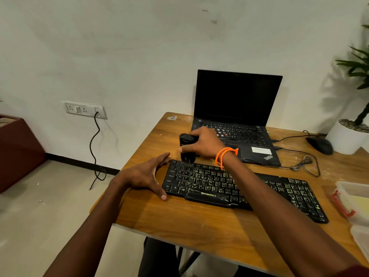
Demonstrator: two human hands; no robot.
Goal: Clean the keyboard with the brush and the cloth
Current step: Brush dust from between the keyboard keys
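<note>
A black keyboard (247, 188) with dusty keys lies across the wooden table (191, 220). My right hand (205, 142), an orange cord on its wrist, grips a black brush (186, 148) upright, its bristles down on the keyboard's far left corner. My left hand (147, 174) is spread open against the keyboard's left edge, thumb at the near corner and fingers at the far corner. No cloth can be seen as such.
An open black laptop (235, 116) stands behind the keyboard. A black mouse (320, 144) with its cable and a white plant pot (347, 136) sit at the back right. A clear plastic box (353, 198) with a red clasp is at the right edge.
</note>
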